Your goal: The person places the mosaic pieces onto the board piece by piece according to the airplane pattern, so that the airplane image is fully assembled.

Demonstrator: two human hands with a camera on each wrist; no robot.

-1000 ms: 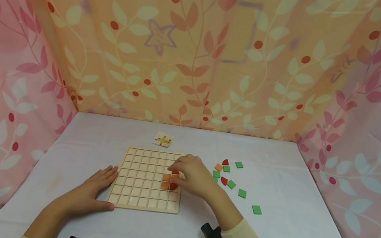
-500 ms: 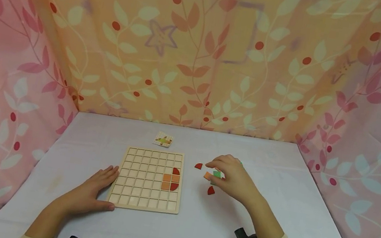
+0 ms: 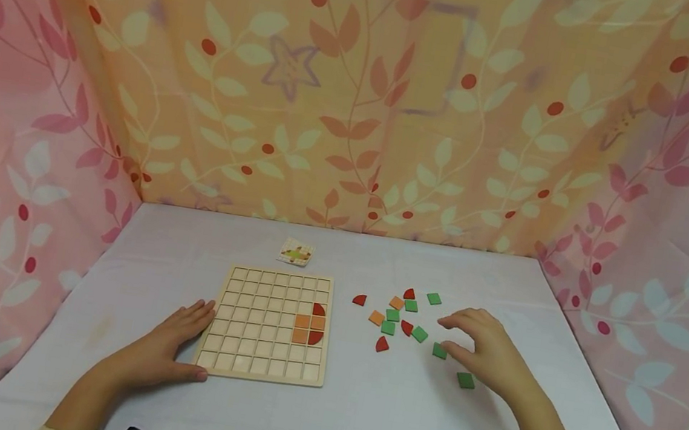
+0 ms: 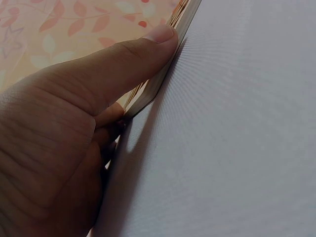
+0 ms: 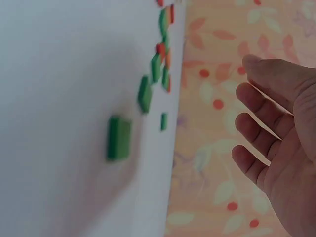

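Note:
My left hand (image 3: 164, 348) rests at the near left corner of a wooden grid board (image 3: 252, 328), fingers along its left side. In the left wrist view the thumb (image 4: 158, 42) lies on the board's edge. At the board's right side, its squares hold orange tiles (image 3: 299, 337) and two rounded red pieces (image 3: 314, 338). Off to the right, my right hand (image 3: 488, 351) hovers with thumb and fingers apart, holding nothing. A green tile (image 3: 439, 350) lies by its thumb tip, and another green tile (image 5: 119, 138) is below the hand.
Loose green tiles, orange tiles (image 3: 376, 318) and red quarter-round pieces (image 3: 382, 343) are scattered between the board and my right hand. A small pattern card (image 3: 296, 252) lies behind the board. Leaf-printed cloth (image 3: 357, 134) encloses the white table on the back and sides.
My right hand has travelled from over the board's right side, across the loose pieces, to their right, uncovering them. The left hand and the board have stayed in place.

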